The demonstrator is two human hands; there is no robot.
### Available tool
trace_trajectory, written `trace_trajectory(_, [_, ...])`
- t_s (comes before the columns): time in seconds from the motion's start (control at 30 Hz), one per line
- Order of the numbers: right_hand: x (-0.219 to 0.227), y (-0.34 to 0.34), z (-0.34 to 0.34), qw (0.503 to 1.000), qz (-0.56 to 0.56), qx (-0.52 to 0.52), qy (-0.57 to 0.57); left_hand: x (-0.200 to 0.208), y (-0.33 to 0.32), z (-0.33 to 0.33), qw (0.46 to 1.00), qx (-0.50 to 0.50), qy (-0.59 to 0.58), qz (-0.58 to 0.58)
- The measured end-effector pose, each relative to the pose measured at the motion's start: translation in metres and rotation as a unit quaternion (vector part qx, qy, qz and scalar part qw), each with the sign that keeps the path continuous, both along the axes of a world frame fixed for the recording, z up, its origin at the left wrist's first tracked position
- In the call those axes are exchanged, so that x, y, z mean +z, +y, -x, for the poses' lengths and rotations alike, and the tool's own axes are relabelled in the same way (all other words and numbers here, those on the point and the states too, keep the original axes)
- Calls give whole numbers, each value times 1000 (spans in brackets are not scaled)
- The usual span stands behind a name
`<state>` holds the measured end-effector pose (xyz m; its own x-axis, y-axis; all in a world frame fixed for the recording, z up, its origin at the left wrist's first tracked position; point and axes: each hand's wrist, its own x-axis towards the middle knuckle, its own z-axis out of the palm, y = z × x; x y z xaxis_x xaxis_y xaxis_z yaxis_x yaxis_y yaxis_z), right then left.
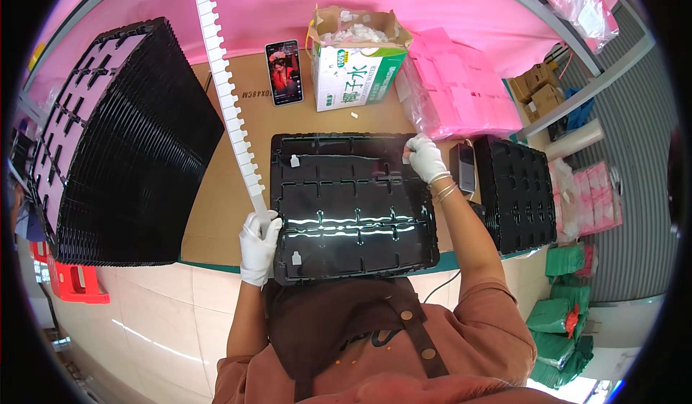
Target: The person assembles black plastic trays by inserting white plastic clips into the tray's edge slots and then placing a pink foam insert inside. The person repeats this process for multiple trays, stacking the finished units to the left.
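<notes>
A black plastic tray [337, 201] with moulded ridges lies before me at the table's front edge. Two small white bottle-shaped tabs, an upper tab [295, 161] and a lower tab [296, 258], lie along its left side. My left hand [258, 248], white-gloved, is closed on the lower end of a long white strip [229, 108] with a notched edge, beside the tray's left rim. At the tray's far right corner, my gloved right hand [427, 159] has its fingers pinched together. A small white tab [406, 159] shows at their tips, partly covered by the fingers.
A tall stack of black trays [137, 152] leans at the left, and more black trays [515, 195] stand at the right. Behind are a phone [285, 72], an opened carton [353, 76] and pink wrapped packs [461, 87]. A dark device [465, 166] lies near my right wrist.
</notes>
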<state>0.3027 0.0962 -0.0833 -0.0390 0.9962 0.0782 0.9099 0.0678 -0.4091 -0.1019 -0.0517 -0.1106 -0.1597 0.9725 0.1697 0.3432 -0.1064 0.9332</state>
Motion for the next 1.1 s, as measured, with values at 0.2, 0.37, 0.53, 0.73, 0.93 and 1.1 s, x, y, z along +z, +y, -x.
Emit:
trace_trajectory(0.2, [-27, 4, -19, 994, -44, 55, 80, 3, 0, -2, 1000, 0, 15, -1])
trace_trajectory(0.37, [-18, -1, -28, 991, -16, 114, 66, 1, 0, 0, 1000, -9, 18, -21])
trace_trajectory(0.53, [5, 9, -18, 987, 88, 18, 133, 6, 0, 1, 999, -14, 21, -22])
trace_trajectory(0.73, [17, 35, 0, 998, 46, 36, -4, 3, -1, 1, 1000, -7, 16, -15])
trace_trajectory(0.93, [4, 26, 20, 961, -113, -53, 246, 4, 2, 1, 998, -12, 47, -39])
trace_trajectory(1.1, [125, 80, 73, 940, -304, -39, 151, -1, -1, 4, 999, 0, 35, -31])
